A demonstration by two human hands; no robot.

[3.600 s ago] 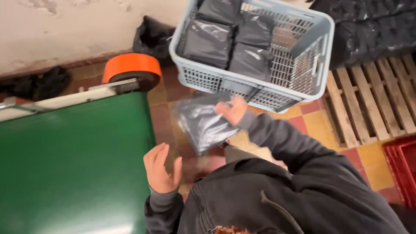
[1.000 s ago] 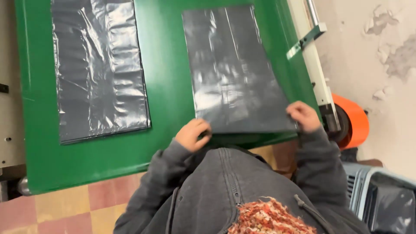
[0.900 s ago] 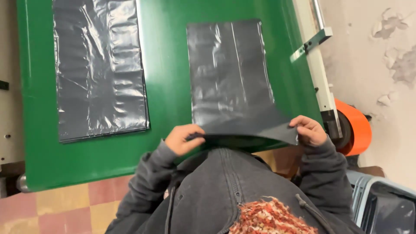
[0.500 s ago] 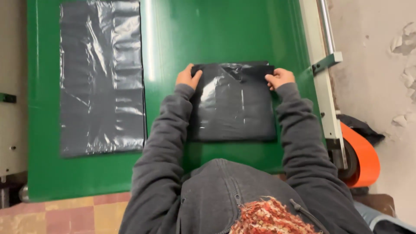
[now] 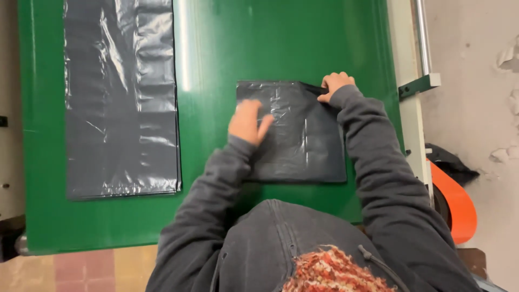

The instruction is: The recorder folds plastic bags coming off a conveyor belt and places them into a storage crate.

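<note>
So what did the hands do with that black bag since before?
The folded bag was long and flat; it got doubled over. The left hand slid inward to press on it, while the right hand keeps pinching the far corner. The long bag and green table stayed put.

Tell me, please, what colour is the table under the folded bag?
Green table, seen clearly in the head view.

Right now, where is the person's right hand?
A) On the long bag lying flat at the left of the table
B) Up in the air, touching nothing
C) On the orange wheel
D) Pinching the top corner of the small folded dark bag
D: the right hand pinches the top right corner of the folded dark bag on the green table, while the long bag and the orange wheel lie untouched.
</note>
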